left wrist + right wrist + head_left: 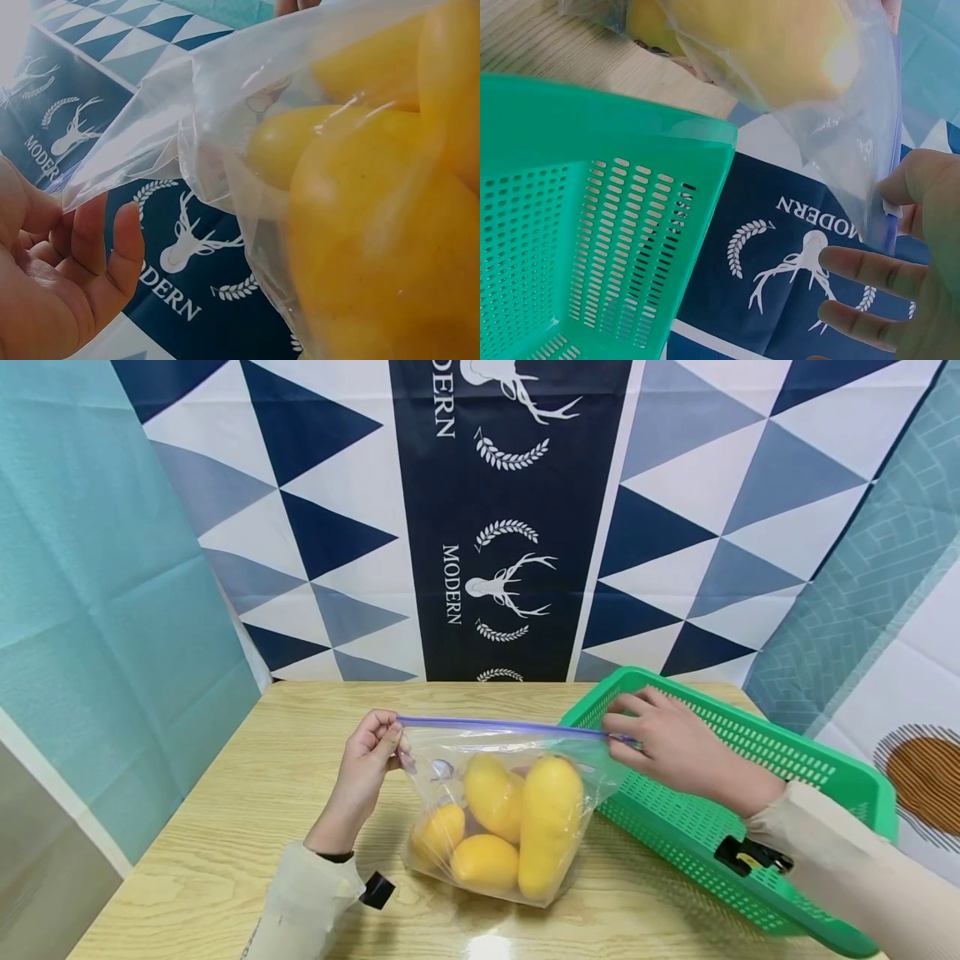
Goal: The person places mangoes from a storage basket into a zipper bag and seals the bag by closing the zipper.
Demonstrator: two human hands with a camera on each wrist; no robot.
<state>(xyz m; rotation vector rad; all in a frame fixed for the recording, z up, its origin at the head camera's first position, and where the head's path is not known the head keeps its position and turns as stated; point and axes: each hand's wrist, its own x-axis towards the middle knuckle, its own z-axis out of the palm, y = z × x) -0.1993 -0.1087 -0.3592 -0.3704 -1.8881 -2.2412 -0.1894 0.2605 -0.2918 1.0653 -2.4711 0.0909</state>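
Note:
A clear zip bag (435, 752) with a purple zip strip hangs upright between both hands, its lower part right at the tabletop. Inside it are several yellow fruits (551, 827) that look like mangoes, some long and some rounder. My left hand (367, 760) pinches the bag's top left corner between thumb and fingers. At the other end of the strip, my right hand (663, 743) pinches the zip with thumb and forefinger. The right wrist view shows a small whitish slider (892, 209) at that pinch, with the other fingers (874, 270) held out straight.
A green perforated basket (817, 760) stands on the right of the wooden table (300, 827), under my right forearm. Behind the table hangs a patterned cloth (502, 527) with deer heads and triangles. Teal cloth (97, 568) covers the left side.

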